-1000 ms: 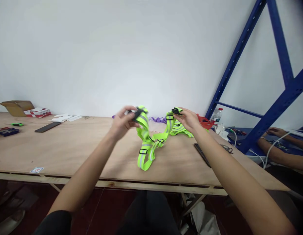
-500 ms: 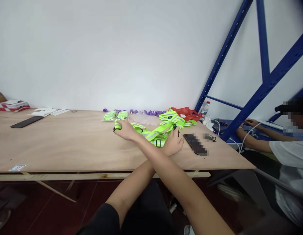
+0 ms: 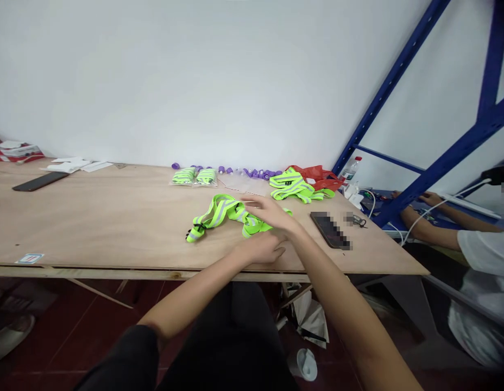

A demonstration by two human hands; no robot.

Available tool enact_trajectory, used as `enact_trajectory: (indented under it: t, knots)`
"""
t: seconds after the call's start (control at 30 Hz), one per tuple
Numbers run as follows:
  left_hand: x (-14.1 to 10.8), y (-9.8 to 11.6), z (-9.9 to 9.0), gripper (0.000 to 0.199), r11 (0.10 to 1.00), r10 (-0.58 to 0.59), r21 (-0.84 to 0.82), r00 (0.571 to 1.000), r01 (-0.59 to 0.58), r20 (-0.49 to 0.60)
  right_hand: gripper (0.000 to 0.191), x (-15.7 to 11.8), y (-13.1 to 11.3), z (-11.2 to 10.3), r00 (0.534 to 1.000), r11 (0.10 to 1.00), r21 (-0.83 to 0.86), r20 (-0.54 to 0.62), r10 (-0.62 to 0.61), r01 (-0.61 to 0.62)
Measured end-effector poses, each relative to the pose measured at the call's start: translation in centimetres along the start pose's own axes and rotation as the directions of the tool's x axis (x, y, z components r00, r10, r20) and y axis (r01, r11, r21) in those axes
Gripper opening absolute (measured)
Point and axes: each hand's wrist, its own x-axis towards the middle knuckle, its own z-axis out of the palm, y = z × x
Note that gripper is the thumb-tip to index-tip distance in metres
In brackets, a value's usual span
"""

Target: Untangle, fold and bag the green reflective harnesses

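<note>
A fluorescent yellow-green reflective strap (image 3: pixel 221 209) with grey stripes lies loosely on the wooden table, its black buckle end at the left. My right hand (image 3: pixel 270 212) is over the strap's right part, fingers stretched out to the left and apart. Just below and nearer to me, my left hand (image 3: pixel 260 247) rests at the strap's near edge, its thumb showing; its other fingers are partly hidden near my right wrist. Behind to the right lies a second heap of the same reflective strap (image 3: pixel 295 187). Two clear bags of folded straps (image 3: pixel 184 176) lie at the back.
Purple rolls (image 3: pixel 258 174) line the wall beside a red plastic bag (image 3: pixel 319 176). A phone (image 3: pixel 329 231) and keys (image 3: pixel 358 220) lie right. A bottle (image 3: pixel 350 171) stands by the blue rack (image 3: pixel 392 70). Another person's arm (image 3: pixel 431 231) is at the right.
My crossed arms have come apart: my right hand let go of the strap's left end and moved right; my left hand came nearer and left. The strap now lies separate from the back heap.
</note>
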Motion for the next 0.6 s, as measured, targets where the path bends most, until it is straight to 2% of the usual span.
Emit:
enact_trajectory:
  t: [0.07,0.1,0.17,0.23,0.27,0.33,0.4,0.47,0.6]
  knots:
    - [-3.0,0.0,-3.2,0.030,0.992,0.092,0.079,0.993,-0.097,0.071,0.039,-3.8,2.2,-2.9,0.982,0.995,-0.015,-0.164,0.091,-0.095]
    - [-4.5,-0.4,-4.9,0.032,0.982,0.109,0.153,0.994,-0.112,0.027,0.036,-5.9,3.5,-4.0,0.958,0.985,-0.064,-0.250,0.140,-0.161]
    - [-7.5,-1.6,-8.1,0.035,0.964,0.117,0.253,0.987,-0.086,-0.111,0.028,-9.9,6.3,-5.6,0.913,0.938,-0.177,-0.340,0.224,-0.297]
    - [-10.0,-3.2,-10.6,0.034,0.945,0.036,0.325,0.977,0.035,-0.209,0.027,-13.0,8.8,-6.1,0.886,0.886,-0.249,-0.360,0.291,-0.392]
    - [-11.1,-4.0,-11.4,0.035,0.932,-0.020,0.349,0.975,0.097,-0.219,0.028,-14.1,9.8,-6.0,0.875,0.865,-0.262,-0.358,0.325,-0.429]
    - [-12.8,-5.4,-12.0,0.046,0.911,-0.118,0.371,0.975,0.181,-0.188,0.035,-15.0,11.3,-5.3,0.841,0.823,-0.276,-0.389,0.376,-0.496]
    - [-14.0,-6.4,-11.7,0.058,0.891,-0.179,0.393,0.971,0.227,-0.156,0.045,-14.4,12.0,-4.3,0.813,0.795,-0.290,-0.438,0.384,-0.533]
    - [-14.5,-6.9,-11.0,0.055,0.871,-0.220,0.406,0.959,0.277,-0.180,0.049,-12.9,12.1,-3.5,0.811,0.802,-0.300,-0.473,0.345,-0.517]
    - [-14.2,-7.3,-10.3,0.041,0.877,-0.244,0.324,0.909,0.355,-0.337,0.024,-10.0,11.6,-3.6,0.820,0.849,-0.236,-0.470,0.326,-0.473]
